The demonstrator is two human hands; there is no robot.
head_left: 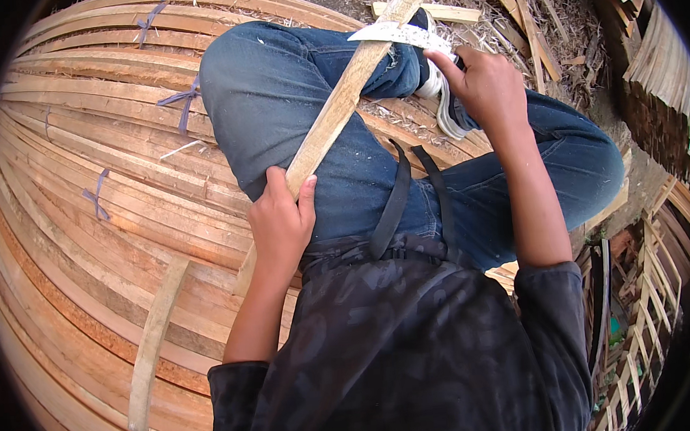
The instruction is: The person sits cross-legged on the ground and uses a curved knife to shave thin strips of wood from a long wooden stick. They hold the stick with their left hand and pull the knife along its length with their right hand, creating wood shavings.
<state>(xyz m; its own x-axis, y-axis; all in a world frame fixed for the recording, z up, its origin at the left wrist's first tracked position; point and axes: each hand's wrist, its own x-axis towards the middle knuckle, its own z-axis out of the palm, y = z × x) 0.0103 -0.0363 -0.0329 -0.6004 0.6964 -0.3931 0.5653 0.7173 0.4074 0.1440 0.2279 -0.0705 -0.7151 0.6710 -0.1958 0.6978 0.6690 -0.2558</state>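
Note:
My left hand (282,217) is closed round the lower part of a long wooden strip (331,121). This strip slants up and away across my left thigh, and its far end runs out of view at the top. In my right hand (486,88) is a curved knife (401,36) with a pale, speckled blade. The blade lies across the far part of the strip and appears to touch it. The knife's handle is hidden in my closed fingers.
Bundled wooden strips (120,158), tied with purple cords (186,103), lie under me and to my left. A loose short strip (157,345) rests on them. Wood scraps (523,23) and shavings litter the far right ground. A slatted lattice (644,331) is at right.

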